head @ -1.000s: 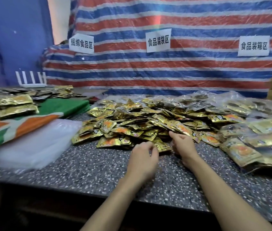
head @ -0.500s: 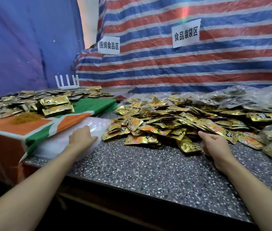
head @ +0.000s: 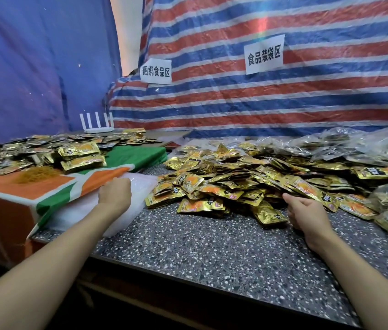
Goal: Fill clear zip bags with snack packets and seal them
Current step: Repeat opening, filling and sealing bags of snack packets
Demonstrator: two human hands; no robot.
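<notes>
Speckled counter (head: 212,258): left hand (head: 114,195) grips empty clear bags (head: 138,186), right hand (head: 307,216) relaxed beside loose packets (head: 224,186).

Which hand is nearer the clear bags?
Left. The left hand rests on the clear bags; the right hand is apart, at the packet pile's front edge.

A striped tarp (head: 271,101) hangs at 12 o'clock, blue sheeting (head: 33,67) at 10 o'clock. A speckled stone counter (head: 212,253) spreads at 6 o'clock.

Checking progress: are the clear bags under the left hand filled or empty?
Empty: the stack of clear zip bags lies flat, showing no packets inside, with the left hand on it.
</notes>
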